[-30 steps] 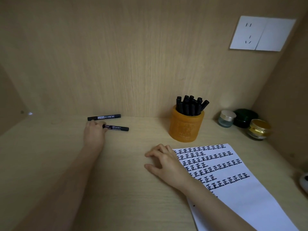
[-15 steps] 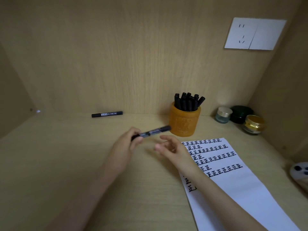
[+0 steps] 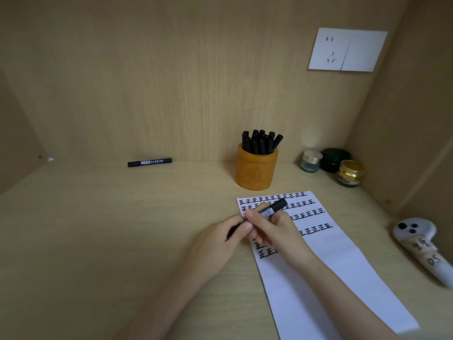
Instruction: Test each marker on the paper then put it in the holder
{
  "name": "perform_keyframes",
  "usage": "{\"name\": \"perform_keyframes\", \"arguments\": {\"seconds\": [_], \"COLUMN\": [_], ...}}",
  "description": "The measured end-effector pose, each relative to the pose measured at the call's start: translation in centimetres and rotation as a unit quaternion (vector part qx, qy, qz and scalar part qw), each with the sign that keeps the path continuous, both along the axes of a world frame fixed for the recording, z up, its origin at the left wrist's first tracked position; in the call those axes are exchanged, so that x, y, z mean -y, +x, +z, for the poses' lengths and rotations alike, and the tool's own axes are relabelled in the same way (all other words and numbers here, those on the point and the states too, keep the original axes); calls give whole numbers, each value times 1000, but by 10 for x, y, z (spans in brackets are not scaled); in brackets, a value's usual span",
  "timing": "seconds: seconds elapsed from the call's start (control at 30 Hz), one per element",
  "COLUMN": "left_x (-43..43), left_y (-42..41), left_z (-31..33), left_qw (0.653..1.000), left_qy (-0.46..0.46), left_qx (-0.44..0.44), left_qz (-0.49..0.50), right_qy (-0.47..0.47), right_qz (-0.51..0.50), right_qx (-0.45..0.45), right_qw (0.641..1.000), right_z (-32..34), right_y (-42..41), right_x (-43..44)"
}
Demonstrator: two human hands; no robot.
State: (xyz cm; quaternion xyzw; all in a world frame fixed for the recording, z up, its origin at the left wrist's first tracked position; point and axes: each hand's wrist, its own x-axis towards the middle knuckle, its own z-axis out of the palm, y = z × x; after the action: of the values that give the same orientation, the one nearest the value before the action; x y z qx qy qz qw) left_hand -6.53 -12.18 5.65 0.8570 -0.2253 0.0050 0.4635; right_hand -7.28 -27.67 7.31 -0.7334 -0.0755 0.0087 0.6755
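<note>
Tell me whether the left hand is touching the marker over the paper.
Touching. The head view shows the left hand with fingers curled round the near end of the marker, while the right hand grips its middle.

Rows of 正 cover the paper (image 3: 318, 266) beyond and under the fingers (image 3: 263, 225). Far left of them, the loose marker (image 3: 149, 162) has a label ending in 700. The held marker (image 3: 272, 209) between them bears a barcode.

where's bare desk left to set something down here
Widest: left desk, between the loose marker at the back wall and the left hand. A smaller strip between that marker and the holder. Crowded: jars in the back right corner, and the paper, where the right hand also holds the held marker.
</note>
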Motion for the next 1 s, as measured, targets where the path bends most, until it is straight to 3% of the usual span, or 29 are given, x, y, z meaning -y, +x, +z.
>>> {"name": "perform_keyframes", "arguments": {"seconds": [0.13, 0.3, 0.47, 0.67, 1.0], "left_x": [6, 7, 2, 4, 3], "left_y": [-4, -7, -11, -22, -26], "left_z": [-3, -6, -16, -18, -21], "left_qw": [994, 996, 992, 988, 992], "left_qy": [-62, -52, -84, -107, -40], "left_qx": [-62, -68, -95, -100, -97], "left_qz": [-67, -8, -29, -46, -74], "right_qy": [-27, 32, 90, -14, -56], "right_qz": [9, -89, -157, -218, -268], "right_qx": [4, -6, -22, -51, 2], "right_qw": [1000, 996, 983, 975, 962], "right_z": [3, 2, 0, -10, -31], "right_y": [-12, -17, -15, -16, -14], "right_x": [12, 27, 65, 85, 74]}}
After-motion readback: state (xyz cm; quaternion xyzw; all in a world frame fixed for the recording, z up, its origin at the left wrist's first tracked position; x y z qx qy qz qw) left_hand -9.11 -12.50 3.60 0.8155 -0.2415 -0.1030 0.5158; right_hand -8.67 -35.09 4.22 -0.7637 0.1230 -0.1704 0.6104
